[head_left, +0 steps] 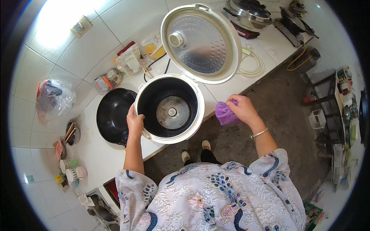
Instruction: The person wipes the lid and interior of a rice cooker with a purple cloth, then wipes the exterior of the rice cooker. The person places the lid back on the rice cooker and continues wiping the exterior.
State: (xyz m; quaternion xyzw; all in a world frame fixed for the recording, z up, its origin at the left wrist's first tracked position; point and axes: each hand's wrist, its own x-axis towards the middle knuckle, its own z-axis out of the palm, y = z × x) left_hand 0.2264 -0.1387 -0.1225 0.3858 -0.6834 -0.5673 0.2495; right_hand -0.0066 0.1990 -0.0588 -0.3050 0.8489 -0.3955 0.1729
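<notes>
A white rice cooker [199, 115] stands on the counter in front of me, its lid [204, 46] tipped back. No inner pot sits in it; the round heating plate [168, 120] with its central button shows at the bottom of the dark cavity. My left hand [135, 122] is closed on the cooker's left rim, thumb over the edge. Off to the right of the cooker, my right hand [243, 109] pinches a purple cloth [226, 114], which hangs beyond the counter's front edge, apart from the cooker.
Left of the cooker lies a black wok [113, 115]. Behind are packets [129, 57] and a coiled pale cable [252, 65]. A silver pot [250, 15] and a gas stove [289, 32] stand at the far right. Cups [71, 174] line the left wall; a shelf [327, 92] stands across the floor.
</notes>
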